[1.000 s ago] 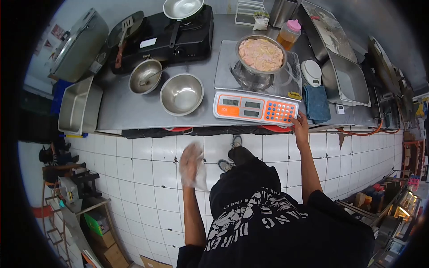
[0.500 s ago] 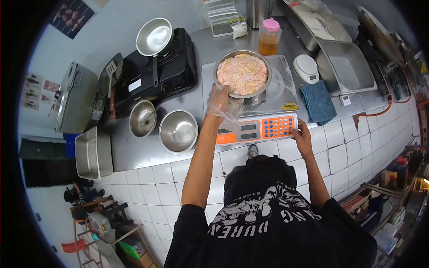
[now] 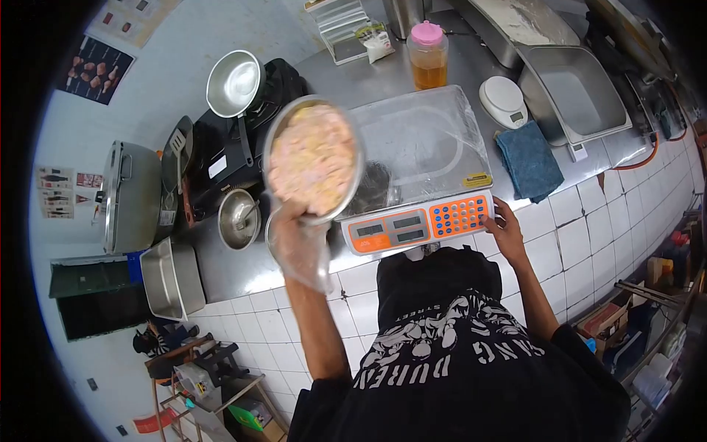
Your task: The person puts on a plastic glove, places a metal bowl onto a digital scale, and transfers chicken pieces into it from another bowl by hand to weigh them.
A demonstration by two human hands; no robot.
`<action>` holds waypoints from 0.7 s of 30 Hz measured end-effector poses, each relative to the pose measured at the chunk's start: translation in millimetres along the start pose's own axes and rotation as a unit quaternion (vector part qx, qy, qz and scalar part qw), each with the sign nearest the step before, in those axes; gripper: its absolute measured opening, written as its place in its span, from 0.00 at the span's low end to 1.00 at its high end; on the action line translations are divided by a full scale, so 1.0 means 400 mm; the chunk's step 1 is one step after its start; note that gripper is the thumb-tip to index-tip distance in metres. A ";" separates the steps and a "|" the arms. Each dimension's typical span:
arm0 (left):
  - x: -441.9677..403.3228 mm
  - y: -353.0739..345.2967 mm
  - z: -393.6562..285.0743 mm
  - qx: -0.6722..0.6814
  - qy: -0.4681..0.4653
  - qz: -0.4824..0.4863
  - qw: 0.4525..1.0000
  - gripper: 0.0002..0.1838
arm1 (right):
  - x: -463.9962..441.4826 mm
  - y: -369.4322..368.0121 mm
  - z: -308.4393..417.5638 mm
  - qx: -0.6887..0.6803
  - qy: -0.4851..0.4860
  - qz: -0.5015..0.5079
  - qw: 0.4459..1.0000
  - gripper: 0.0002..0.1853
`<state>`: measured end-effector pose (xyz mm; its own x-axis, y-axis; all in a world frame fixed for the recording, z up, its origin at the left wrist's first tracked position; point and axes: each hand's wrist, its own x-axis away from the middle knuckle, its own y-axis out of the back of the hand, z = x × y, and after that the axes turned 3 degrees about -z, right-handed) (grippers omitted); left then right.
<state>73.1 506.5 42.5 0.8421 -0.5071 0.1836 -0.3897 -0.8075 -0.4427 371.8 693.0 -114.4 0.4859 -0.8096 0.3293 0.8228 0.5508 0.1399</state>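
Observation:
My left hand (image 3: 298,221), in a clear plastic glove, grips the near rim of a round metal bowl (image 3: 359,158) filled with pale pink and yellowish raw meat. The bowl hangs tilted and slightly blurred in the air, left of the orange and white digital scale (image 3: 442,216). My right hand (image 3: 507,225) rests at the scale's right edge, fingers apart, with a fingertip by the keypad. Clear plastic covers the scale's platform (image 3: 420,140). Partly hidden behind my left hand is an empty metal bowl (image 3: 273,239).
A small metal bowl (image 3: 238,219) with a utensil stands left. Behind it are a black stove (image 3: 221,140) and a saucepan (image 3: 234,82). A pink-lidded jar (image 3: 428,59), small white scale (image 3: 504,102), blue cloth (image 3: 529,162) and steel pan (image 3: 578,96) stand on the right.
My left hand has lifted the bowl of meat off the scale's platform and carried it left, exposing the platform. My right hand stays at the scale's right edge. The view has shifted slightly.

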 end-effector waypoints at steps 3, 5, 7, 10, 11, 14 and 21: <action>0.054 0.043 -0.078 -0.089 -0.042 -0.114 0.989 0.27 | -0.004 -0.003 -0.006 -0.028 -0.010 0.007 1.000 0.31; 0.079 0.084 -0.109 -0.053 -0.062 -0.110 0.991 0.28 | -0.006 -0.004 0.005 -0.039 -0.021 0.010 0.999 0.32; 0.095 0.138 -0.116 -0.069 -0.065 -0.158 0.983 0.26 | -0.013 0.002 -0.004 -0.036 -0.014 0.020 0.999 0.32; 0.127 0.179 -0.118 -0.092 -0.072 -0.188 0.975 0.20 | -0.022 0.007 -0.011 -0.030 -0.013 0.031 0.999 0.33; 0.143 0.236 -0.111 -0.137 -0.080 -0.176 0.972 0.19 | -0.023 0.008 -0.013 -0.028 -0.015 0.034 0.999 0.33; 0.173 0.293 -0.084 -0.200 -0.123 -0.172 0.957 0.21 | -0.025 0.004 -0.019 -0.028 -0.004 0.040 0.999 0.34; 0.206 0.258 -0.072 -0.189 -0.131 -0.228 0.946 0.24 | -0.014 -0.009 0.013 -0.045 -0.035 0.018 0.998 0.36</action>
<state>91.5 372.9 37.3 0.9990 -0.0285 0.0335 -0.0280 -0.9995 -0.0151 364.7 696.4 -111.8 0.4969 -0.7710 0.3982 0.8296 0.5567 0.0426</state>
